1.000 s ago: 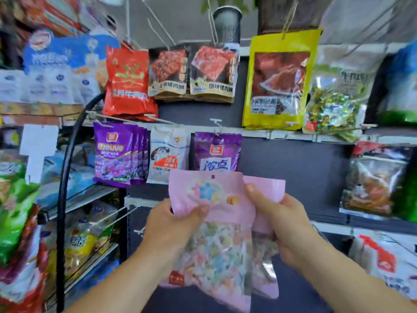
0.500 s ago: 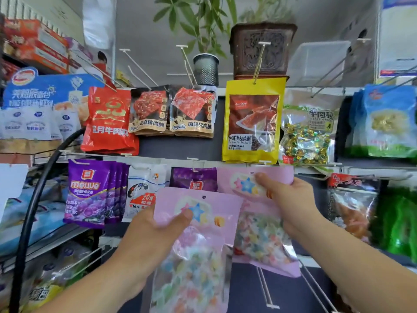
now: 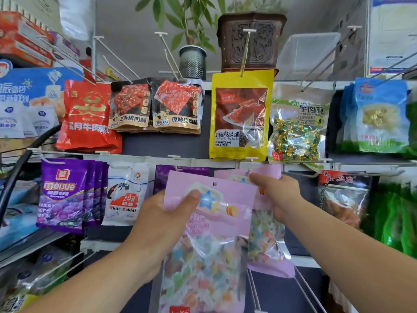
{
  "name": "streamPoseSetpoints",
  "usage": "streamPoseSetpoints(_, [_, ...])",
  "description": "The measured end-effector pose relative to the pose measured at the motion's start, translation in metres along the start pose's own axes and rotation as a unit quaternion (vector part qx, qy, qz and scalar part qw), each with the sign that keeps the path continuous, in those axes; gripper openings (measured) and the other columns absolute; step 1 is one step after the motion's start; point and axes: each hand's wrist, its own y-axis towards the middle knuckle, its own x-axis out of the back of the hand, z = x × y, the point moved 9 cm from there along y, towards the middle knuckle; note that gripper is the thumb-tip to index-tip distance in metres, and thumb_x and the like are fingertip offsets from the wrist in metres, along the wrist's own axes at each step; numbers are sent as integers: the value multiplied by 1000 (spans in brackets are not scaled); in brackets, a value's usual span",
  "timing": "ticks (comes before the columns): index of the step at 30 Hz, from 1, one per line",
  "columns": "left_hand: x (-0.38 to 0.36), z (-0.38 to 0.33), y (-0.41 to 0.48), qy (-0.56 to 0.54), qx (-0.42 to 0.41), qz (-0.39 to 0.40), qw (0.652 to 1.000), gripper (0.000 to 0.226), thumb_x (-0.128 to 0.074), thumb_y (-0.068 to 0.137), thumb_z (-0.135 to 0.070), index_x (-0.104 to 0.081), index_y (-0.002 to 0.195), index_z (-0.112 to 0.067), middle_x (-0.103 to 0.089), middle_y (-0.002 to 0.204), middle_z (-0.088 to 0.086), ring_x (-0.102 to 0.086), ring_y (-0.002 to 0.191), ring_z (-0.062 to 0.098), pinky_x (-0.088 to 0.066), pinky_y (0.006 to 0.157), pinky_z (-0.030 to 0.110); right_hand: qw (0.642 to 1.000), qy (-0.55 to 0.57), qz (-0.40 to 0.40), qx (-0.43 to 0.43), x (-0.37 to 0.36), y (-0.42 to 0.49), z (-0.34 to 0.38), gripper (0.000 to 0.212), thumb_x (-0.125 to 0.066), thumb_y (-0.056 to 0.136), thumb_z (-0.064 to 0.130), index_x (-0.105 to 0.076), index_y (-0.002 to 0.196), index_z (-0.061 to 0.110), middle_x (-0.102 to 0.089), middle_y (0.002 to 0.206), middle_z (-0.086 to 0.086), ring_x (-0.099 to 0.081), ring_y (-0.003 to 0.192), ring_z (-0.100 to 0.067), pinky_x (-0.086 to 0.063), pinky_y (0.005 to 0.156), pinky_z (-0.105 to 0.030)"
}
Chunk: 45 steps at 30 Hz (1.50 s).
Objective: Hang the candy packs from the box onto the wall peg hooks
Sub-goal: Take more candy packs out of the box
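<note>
Lower centre, the left hand (image 3: 171, 213) pinches one pink candy pack (image 3: 209, 233) by its header; the right hand (image 3: 277, 195) grips a second pack (image 3: 268, 247), further right. Light, floppy, likely slippery film: hold beside the hang hole (image 3: 214, 183).

One wide-angle view from the person's head faces a shop wall (image 3: 162, 144) of peg hooks (image 3: 246, 50) head-on, tilted slightly upward, close up. The left arm (image 3: 101, 279) and right arm (image 3: 349, 251) enter from the bottom edge.
</note>
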Motion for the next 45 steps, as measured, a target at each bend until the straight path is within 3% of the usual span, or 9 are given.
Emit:
streamPoseSetpoints(3, [-12,1,13,-15,7,2,1000,18,-72,91,-39,-78,99,-23,-80,90,-11,-75,83,6,-59,67,16,999,-28,0,-16,-2,14,-8,41,-91,78,21,-68,100,-6,-72,89,-23,-73,76,-37,-62,56,-41])
streamPoseSetpoints(5, [-23,-2,21,-12,11,8,1000,19,-73,90,-39,-79,97,-22,-81,91,-8,-76,91,15,-59,87,31,998,-61,9,-17,0,20,-11,30,-87,82,18,-67,92,-1,-70,81,-18,-68,64,-31,-51,42,-27])
streamPoseSetpoints(8, [-38,-2,36,-22,14,2,1000,18,-76,88,-37,-79,92,-20,-81,88,-6,-76,92,19,-58,88,36,998,-57,13,-7,12,24,-6,10,-69,93,6,-66,85,4,-62,70,-12,-58,43,-13,-41,36,-14])
streamPoseSetpoints(10, [-48,-1,46,-25,15,-1,1000,19,-76,88,-37,-79,92,-19,-81,87,-4,-76,92,21,-58,83,36,1000,-14,9,9,22,26,1,28,-71,92,31,-71,104,6,-73,95,-21,-71,70,-19,-62,67,-29])
streamPoseSetpoints(13, [-66,3,59,-28,17,8,999,21,-76,88,-39,-78,95,-20,-81,90,-4,-76,92,23,-59,86,41,997,-10,0,78,33,14,19,45,-63,94,55,-70,115,15,-71,120,-11,-66,110,-31,-51,106,-52])
streamPoseSetpoints(19, [-89,14,70,-56,41,-15,997,20,-76,88,-38,-76,90,-19,-79,89,1,-74,83,19,-53,67,27,980,-87,18,178,24,-4,42,30,-87,83,25,-66,95,8,-74,98,-15,-70,75,-23,-58,62,-34])
streamPoseSetpoints(34, [-89,29,77,-62,73,21,995,25,-75,88,-42,-78,96,-19,-78,90,-11,-69,76,-1,-45,57,15,977,-78,86,178,13,14,43,29,-86,83,17,-68,80,-6,-70,71,-12,-63,59,-21,-51,60,-33])
streamPoseSetpoints(40, [-98,23,81,-68,69,46,994,23,-77,86,-40,-78,98,-21,-80,94,-6,-74,91,14,-51,69,24,986,-16,58,158,19,9,45,21,-80,88,8,-65,91,-6,-64,70,-16,-58,41,-17,-51,42,-25])
streamPoseSetpoints(45, [-87,15,88,-74,53,15,996,10,-80,84,-22,-78,94,-18,-81,88,-1,-75,75,16,-58,62,26,981,-66,70,167,12,10,48,29,-80,89,12,-64,96,-11,-68,77,-20,-63,45,-22,-52,42,-27])
